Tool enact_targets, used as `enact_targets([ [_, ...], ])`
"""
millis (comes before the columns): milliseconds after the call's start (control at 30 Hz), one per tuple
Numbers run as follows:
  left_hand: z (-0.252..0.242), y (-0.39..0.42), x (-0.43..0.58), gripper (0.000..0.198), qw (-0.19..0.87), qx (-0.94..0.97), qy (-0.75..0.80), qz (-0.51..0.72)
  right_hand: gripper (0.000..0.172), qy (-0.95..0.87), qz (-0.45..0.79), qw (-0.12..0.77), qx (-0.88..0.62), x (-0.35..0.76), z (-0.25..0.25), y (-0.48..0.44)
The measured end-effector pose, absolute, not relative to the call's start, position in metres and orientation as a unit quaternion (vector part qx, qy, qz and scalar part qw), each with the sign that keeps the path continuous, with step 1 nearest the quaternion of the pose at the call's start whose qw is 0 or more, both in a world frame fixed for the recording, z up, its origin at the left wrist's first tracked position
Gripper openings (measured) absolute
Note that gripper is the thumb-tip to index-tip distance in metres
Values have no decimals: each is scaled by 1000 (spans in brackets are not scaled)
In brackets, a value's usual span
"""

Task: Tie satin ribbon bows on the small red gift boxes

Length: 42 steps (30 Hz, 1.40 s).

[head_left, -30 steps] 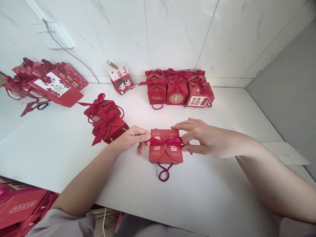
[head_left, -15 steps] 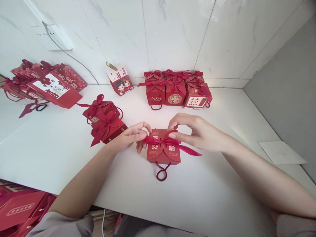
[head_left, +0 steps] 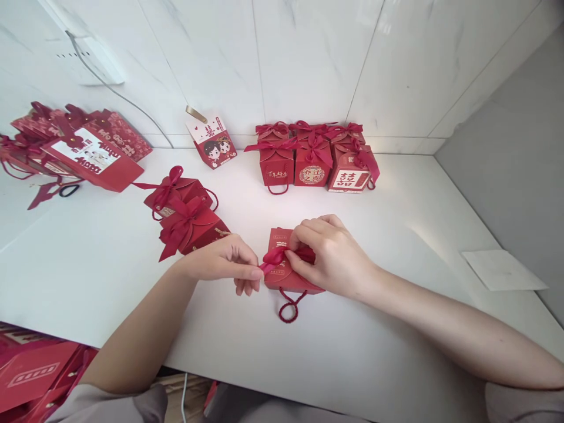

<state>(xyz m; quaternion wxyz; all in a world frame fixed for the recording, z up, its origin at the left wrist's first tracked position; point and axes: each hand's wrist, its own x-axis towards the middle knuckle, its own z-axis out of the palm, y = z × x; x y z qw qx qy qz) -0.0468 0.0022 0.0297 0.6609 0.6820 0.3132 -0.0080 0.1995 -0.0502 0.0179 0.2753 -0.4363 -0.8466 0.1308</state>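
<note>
A small red gift box [head_left: 284,277] with a cord handle stands on the white table [head_left: 352,346] in front of me. A red ribbon [head_left: 273,257] runs across its top. My left hand [head_left: 229,264] pinches the ribbon's left end at the box's left edge. My right hand [head_left: 328,255] lies over the top of the box, fingers curled and closed on the ribbon, hiding most of the lid.
Two tied red boxes [head_left: 185,214] lie to the left. A row of finished boxes [head_left: 312,158] stands at the back wall, beside a cartoon-print bag [head_left: 211,141]. Flat red bags [head_left: 74,153] pile at far left. A white sheet [head_left: 502,270] lies at right.
My right hand has moved left over the box top, taking the ribbon's right end across. My left hand has dropped slightly, still pinching the left end.
</note>
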Motion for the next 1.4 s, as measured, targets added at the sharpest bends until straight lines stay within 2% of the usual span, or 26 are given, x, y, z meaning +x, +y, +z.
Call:
enact_targets([
  [167,35,-14,-34,31,670,669,320,-29,11,-829,135,282,-463,196,18,-53],
  [400,36,-15,-31,30,649,697,302,-46,10,-814,213,298,-451,198,18,-49],
  [767,36,-1,-44,28,630,725,263,-90,12,-835,181,274,-442,199,19,-49],
  [933,29,11,-55,30,641,723,248,-75,22,-793,367,248,-418,220,40,-40],
  [1067,24,7,-49,34,633,711,307,-5,34,-763,385,209,-476,243,52,-30],
  [1233,24,-7,-37,33,570,741,351,47,30,-739,525,102,-410,256,51,-21],
  [1400,21,-11,-33,36,573,728,367,83,32,-665,660,61,-344,252,42,-15],
])
